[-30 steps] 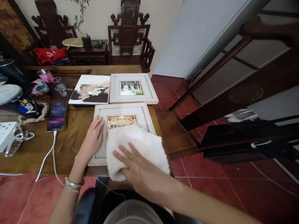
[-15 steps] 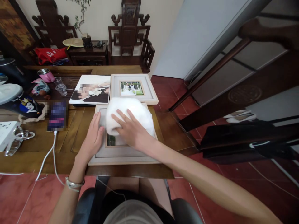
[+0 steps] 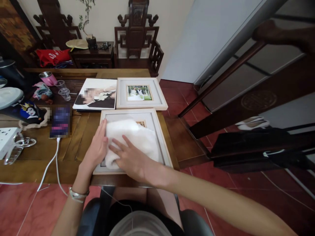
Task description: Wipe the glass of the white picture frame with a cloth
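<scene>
On the table lies a picture frame (image 3: 161, 147) with a pale wood rim and a grey mat. A folded white towel (image 3: 137, 137) covers most of its picture; only a small corner of the photo shows. My right hand (image 3: 130, 160) presses down on the towel with fingers spread, holding it against the frame. Along the frame's left side rests my left hand (image 3: 98, 144), its fingers stretched out and together, steadying the edge and close to the towel.
Behind lie a second framed photo (image 3: 157, 101) and a white photo panel (image 3: 98, 83). To the left are a phone (image 3: 59, 121) with a white cable, clear cups (image 3: 64, 94), a pink mug (image 3: 48, 78), a claw clip (image 3: 14, 150) and a power strip (image 3: 7, 139). A wooden chair (image 3: 246, 98) stands right.
My right hand has moved the towel toward me and slightly left, uncovering the frame's far edge. My left hand has hardly moved.
</scene>
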`<state>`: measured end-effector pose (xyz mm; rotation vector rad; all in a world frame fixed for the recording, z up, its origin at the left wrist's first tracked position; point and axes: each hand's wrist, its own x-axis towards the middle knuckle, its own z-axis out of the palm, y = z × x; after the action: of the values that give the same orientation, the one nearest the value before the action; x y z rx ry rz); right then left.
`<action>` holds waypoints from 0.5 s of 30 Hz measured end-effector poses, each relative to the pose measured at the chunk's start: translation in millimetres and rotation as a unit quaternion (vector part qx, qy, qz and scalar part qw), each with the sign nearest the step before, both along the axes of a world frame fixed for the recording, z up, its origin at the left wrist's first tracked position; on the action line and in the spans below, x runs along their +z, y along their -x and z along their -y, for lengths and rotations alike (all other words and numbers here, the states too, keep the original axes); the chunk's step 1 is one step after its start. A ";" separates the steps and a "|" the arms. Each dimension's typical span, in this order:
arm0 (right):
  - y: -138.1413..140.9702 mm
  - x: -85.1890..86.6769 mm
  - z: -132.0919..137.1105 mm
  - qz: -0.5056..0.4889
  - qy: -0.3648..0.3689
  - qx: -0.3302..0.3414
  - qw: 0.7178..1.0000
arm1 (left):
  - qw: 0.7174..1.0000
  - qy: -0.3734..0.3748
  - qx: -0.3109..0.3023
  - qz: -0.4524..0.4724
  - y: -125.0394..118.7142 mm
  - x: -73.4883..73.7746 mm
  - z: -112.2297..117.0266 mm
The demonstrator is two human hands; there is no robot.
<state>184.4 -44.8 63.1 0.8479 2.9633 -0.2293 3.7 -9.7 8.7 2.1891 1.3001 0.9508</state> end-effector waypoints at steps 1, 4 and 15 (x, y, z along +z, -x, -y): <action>-8.2 4.4 7.6 -0.008 0.031 0.011 0.999 | 1.000 0.006 0.003 -0.012 -0.6 0.3 -0.1; -40.2 22.9 21.9 -0.046 0.113 0.020 0.992 | 0.998 0.020 0.015 -0.062 -3.1 -0.7 -1.6; -76.2 47.7 -41.1 -0.128 -0.152 -0.180 0.963 | 0.997 -0.024 -0.045 -0.050 -0.4 1.1 -4.9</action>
<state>260.6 -3.6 110.7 1.5058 3.1007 0.1205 4.1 -4.9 9.8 2.3387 1.2216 0.8560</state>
